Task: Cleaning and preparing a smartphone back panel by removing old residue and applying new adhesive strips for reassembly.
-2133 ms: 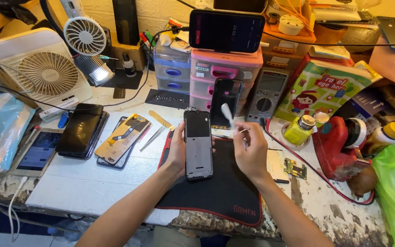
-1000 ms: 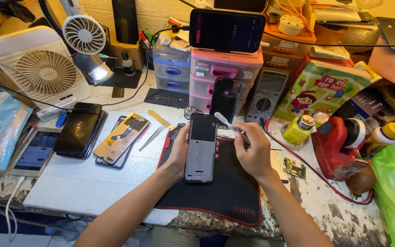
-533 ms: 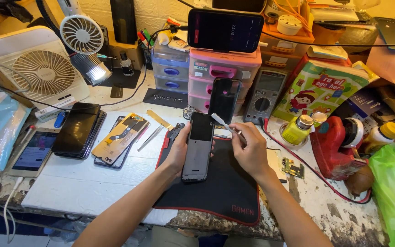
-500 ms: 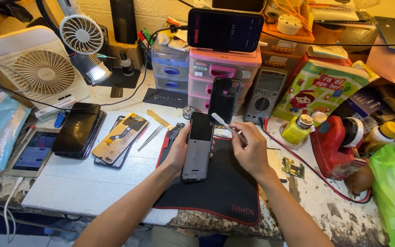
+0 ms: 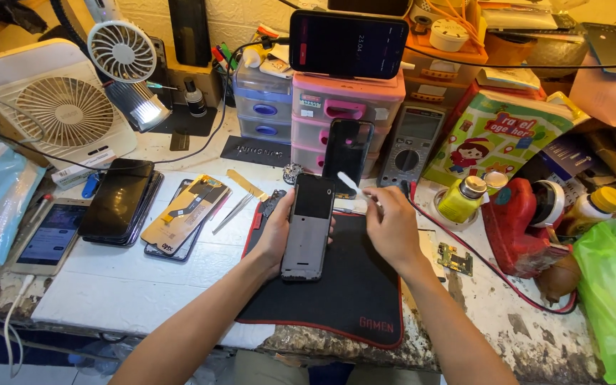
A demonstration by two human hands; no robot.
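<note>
Holding a dark phone frame (image 5: 309, 228) upright over the black mat (image 5: 336, 299), the left hand (image 5: 279, 232) is clamped around the frame's left edge, thumb on its face. The right hand (image 5: 392, 227), just right of the frame's top, has its fingers pinched together on a thin white strip (image 5: 351, 185) that rises toward the frame's upper corner. Doing this step well seems to call for a steady left grip on the frame's edges only, and a slow, low-angle pull or placement of the strip, so that it neither tears nor sticks crooked.

Containers, left to right: a grey-blue drawer unit (image 5: 264, 96) at the back of the tabletop (image 5: 108, 292), its contents hidden; a pink drawer unit (image 5: 344, 117) beside it, drawers closed, a phone (image 5: 348, 44) lying across its top; a yellow bottle (image 5: 463, 199) with a metal cap, standing in a small white dish; a yellow-capped jar (image 5: 593, 210) farther right, its contents unclear; a green plastic bag (image 5: 614, 299) at the right edge, contents not visible.
</note>
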